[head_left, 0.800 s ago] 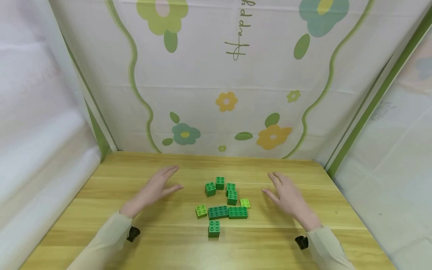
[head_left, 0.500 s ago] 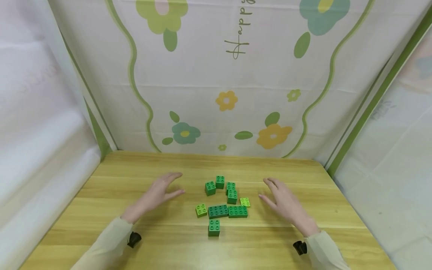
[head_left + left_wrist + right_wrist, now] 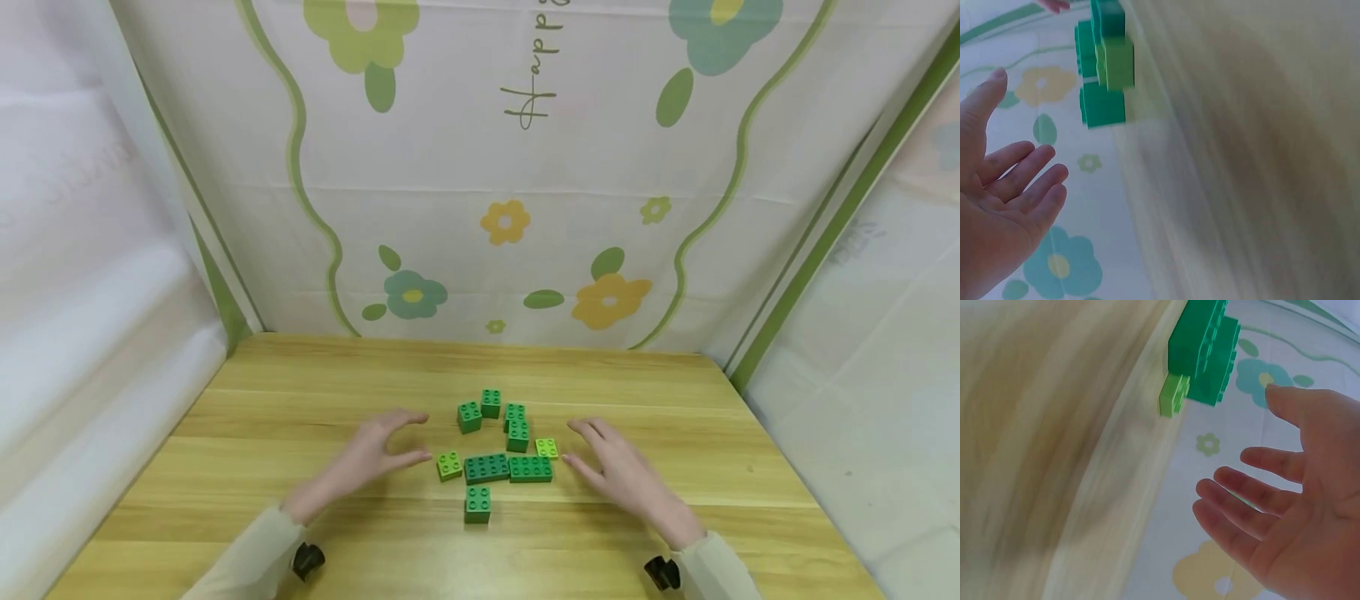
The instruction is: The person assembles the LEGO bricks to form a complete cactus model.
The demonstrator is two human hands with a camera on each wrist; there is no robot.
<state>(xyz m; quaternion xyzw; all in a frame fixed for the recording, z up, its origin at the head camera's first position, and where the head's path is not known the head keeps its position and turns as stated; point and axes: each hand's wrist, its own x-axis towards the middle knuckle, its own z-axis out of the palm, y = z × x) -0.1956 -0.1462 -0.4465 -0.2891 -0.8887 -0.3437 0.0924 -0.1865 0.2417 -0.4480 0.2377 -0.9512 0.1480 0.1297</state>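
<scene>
Several toy building bricks lie loosely grouped on the wooden table between the two hands. My left hand (image 3: 367,454) is left of them, thumb and fingers spread apart, holding nothing; nearest is a lime green brick (image 3: 449,467). Beside that brick are a dark green long brick (image 3: 486,469) and a green long brick (image 3: 530,469). My right hand (image 3: 618,471) hovers to the right, fingers apart and free of any brick, near a thin lime brick (image 3: 547,448). Behind are small green bricks, among them a tilted one (image 3: 469,417). One green brick (image 3: 477,505) sits nearer the person.
Wooden table (image 3: 375,550) spans the foreground. A white cloth (image 3: 450,167) with flower prints hangs along its back edge. White cloth walls (image 3: 97,275) stand at both sides. A black strap piece (image 3: 307,560) is at the left wrist, and another (image 3: 663,573) at the right.
Both hands have moved inward and nearer the person, coming closer to the bricks. The bricks have stayed where they were.
</scene>
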